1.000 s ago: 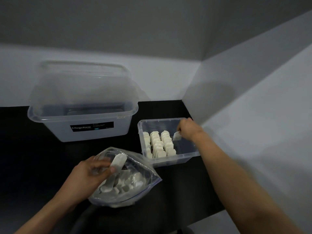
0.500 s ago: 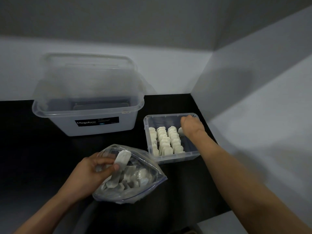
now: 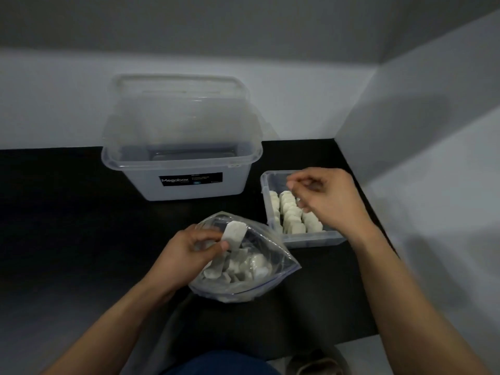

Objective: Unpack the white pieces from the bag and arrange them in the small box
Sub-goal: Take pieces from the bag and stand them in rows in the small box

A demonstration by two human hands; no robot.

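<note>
White rows [image 3: 290, 215] in the small box [image 3: 313, 239] gained one, I judge: right hand [image 3: 328, 197] has lifted clear, fingers loosely curled and empty, while left hand [image 3: 186, 253] pinches the next piece [image 3: 235, 234] at the bag [image 3: 276, 269] mouth.

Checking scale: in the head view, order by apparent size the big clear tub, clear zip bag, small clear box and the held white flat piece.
1. big clear tub
2. clear zip bag and small clear box: alike; bag nearer
3. white flat piece
</note>
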